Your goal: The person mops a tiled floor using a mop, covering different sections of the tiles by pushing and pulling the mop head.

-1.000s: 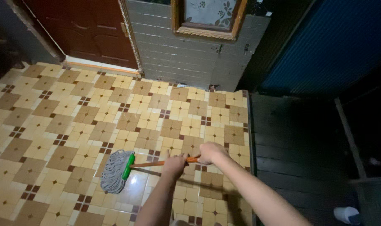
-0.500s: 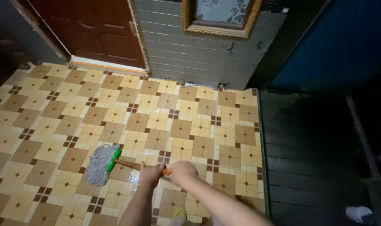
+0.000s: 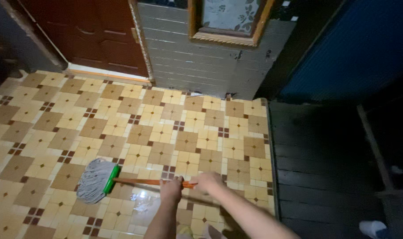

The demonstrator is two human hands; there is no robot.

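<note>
Bottom centre of frame: left hand (image 3: 171,189) and right hand (image 3: 207,181) both clenched around the orange mop handle (image 3: 144,182), left ahead of right, close together. Handle runs roughly level toward the left of frame to a green clamp (image 3: 110,179). Grey string mop head (image 3: 93,180) lies flat on the tiled floor (image 3: 175,128), lower left, with a wet glossy patch just beside it. Further up: grey brick wall (image 3: 197,66), dark red door (image 3: 95,35) upper left, wood-framed window (image 3: 228,20) top centre. Dark plank floor (image 3: 316,155) at right.
</note>
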